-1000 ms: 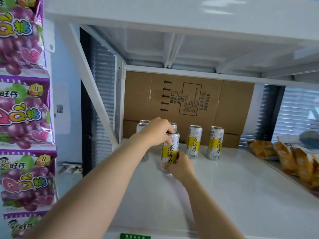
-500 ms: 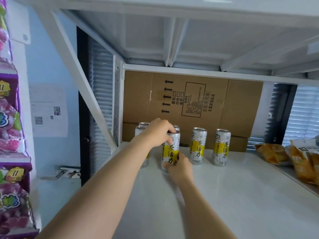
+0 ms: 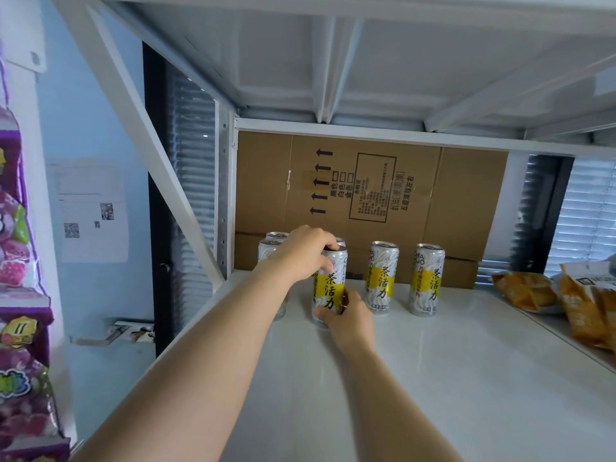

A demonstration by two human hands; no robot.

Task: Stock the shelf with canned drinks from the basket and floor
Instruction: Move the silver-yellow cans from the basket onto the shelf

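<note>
Gripped one can (image 3: 330, 288) with both hands: left hand (image 3: 305, 253) curled over the top rim from the left, fingers bent down around the lid; right hand (image 3: 346, 311) wrapped low around the body, fingertips pinching the wall near the base. Held it upright, silver with a yellow band and black characters down the front, toward the left of the white shelf (image 3: 433, 378); could not tell whether resting on the board or just off it, base hidden by the right hand. Backed by a large flattened cardboard box (image 3: 366, 195) standing against the rear of the shelf. Flanked on the right by two matching cans (image 3: 383, 278) standing apart in a row, on the left by more cans (image 3: 271, 243) partly hidden behind the left wrist. Noted window blinds (image 3: 590, 211) beyond the shelf's right end, orange snack bags (image 3: 523, 291) lying there, purple candy bags (image 3: 16, 395) hanging at far left, a paper notice (image 3: 90, 211) on the blue wall (image 3: 83, 111).
</note>
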